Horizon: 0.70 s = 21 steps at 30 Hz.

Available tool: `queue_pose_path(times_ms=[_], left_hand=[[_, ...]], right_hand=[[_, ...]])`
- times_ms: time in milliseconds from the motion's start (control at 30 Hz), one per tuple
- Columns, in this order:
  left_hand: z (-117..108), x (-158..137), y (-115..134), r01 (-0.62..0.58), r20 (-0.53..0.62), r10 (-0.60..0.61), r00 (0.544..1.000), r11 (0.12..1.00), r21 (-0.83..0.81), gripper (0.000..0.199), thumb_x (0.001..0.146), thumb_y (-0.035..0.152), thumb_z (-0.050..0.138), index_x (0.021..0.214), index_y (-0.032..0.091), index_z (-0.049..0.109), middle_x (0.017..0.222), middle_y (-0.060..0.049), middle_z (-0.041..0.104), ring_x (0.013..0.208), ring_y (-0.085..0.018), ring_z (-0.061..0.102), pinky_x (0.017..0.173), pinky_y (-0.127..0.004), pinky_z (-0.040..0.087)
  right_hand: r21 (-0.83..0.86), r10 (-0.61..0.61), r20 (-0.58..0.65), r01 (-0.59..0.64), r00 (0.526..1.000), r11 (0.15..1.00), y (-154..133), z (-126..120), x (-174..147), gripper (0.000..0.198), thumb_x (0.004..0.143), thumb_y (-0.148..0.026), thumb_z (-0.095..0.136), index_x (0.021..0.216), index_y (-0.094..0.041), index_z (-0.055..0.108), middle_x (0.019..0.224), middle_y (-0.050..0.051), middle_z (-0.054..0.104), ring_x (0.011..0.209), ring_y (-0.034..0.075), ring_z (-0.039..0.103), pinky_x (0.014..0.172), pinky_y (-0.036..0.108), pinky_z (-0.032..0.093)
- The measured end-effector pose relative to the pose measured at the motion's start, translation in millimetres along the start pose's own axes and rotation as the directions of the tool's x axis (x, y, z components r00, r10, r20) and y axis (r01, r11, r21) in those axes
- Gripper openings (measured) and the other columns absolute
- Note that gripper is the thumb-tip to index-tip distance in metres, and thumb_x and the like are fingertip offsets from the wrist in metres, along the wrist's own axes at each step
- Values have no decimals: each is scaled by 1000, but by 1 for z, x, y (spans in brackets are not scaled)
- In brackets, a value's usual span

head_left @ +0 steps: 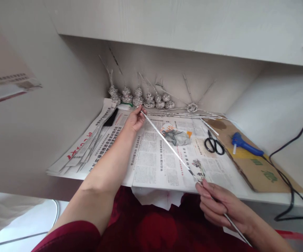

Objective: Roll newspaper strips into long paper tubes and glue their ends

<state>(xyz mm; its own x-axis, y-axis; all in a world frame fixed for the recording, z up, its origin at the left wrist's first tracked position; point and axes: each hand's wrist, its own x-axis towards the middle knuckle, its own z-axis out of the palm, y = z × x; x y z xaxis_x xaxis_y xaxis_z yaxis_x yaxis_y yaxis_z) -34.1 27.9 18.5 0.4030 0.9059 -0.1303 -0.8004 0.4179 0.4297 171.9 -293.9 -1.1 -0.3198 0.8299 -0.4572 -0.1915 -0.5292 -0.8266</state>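
Note:
A long, thin paper stick slants across the newspaper-covered shelf between my two hands. Its upper end is pinched in the fingers of my left hand, close to the row of woven pieces. My right hand is closed around the lower part, at the shelf's front edge. Near the right fingers the stick shows a dark printed patch. A thin grey rod runs out below the right hand; I cannot tell whether it is one piece with the stick.
Several gourd-shaped woven paper pieces line the back wall, beside a small round weave with spokes. Black scissors lie right, near a blue glue gun on cardboard. Newspaper strips and a black phone lie left.

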Motion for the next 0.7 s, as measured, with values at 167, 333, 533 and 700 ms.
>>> queue_pose_path(times_ms=[167,333,533,700], left_hand=[[-3,4,1,-32,-45,32,998,999,4,19,88,15,50,70,12,58,58,-1,54,56,-6,55,40,-8,39],[-5,4,4,-62,-87,64,994,998,21,19,89,16,49,71,13,57,57,1,52,55,-5,55,43,-7,40],[-4,0,5,-12,46,13,999,1000,-20,26,92,19,44,69,12,55,58,1,51,52,-2,52,42,-3,39],[-5,2,7,-39,16,39,999,999,-10,24,91,16,46,69,12,55,58,1,51,51,-3,53,41,-4,39]], right_hand=[[-514,-145,-258,-9,955,858,-5,-1,-7,37,90,-55,37,90,-21,51,50,-5,42,45,12,45,47,23,34],[-857,-429,-390,-152,815,492,-4,-12,-23,34,87,-53,44,79,-21,54,66,2,54,63,17,51,59,28,35],[-118,-1,-106,-12,994,993,14,-5,-24,44,94,-53,25,69,-21,44,40,-9,19,33,8,23,38,22,21],[-186,12,-123,-35,992,982,11,-2,-22,47,92,-56,24,78,-20,51,41,-8,29,35,10,34,39,22,28]])
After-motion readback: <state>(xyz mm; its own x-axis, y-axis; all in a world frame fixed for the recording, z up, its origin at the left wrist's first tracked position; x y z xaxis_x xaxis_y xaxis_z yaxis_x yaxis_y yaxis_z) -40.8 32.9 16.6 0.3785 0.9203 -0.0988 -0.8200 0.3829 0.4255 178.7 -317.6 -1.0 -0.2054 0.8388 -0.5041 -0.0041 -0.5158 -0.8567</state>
